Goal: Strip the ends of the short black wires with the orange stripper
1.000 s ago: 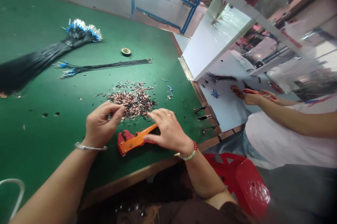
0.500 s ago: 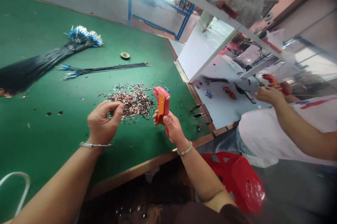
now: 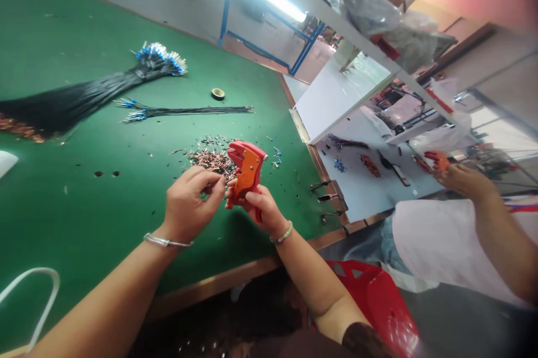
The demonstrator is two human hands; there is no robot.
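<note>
green bench: finger nip risk

black wire bundle is laid at far left. left hand is held beside the right hand; left fingertips are together, contents can't be told. red-orange tool is clamped in the right fingers, partly hiding the copper scrap heap. left fingertips could be nipped by a mistimed squeeze; heap could be scattered by a low sweep.

Workshop: hand tool, wire bundle, workbench

Single head-worn view, forward and down from close above the green table.
</note>
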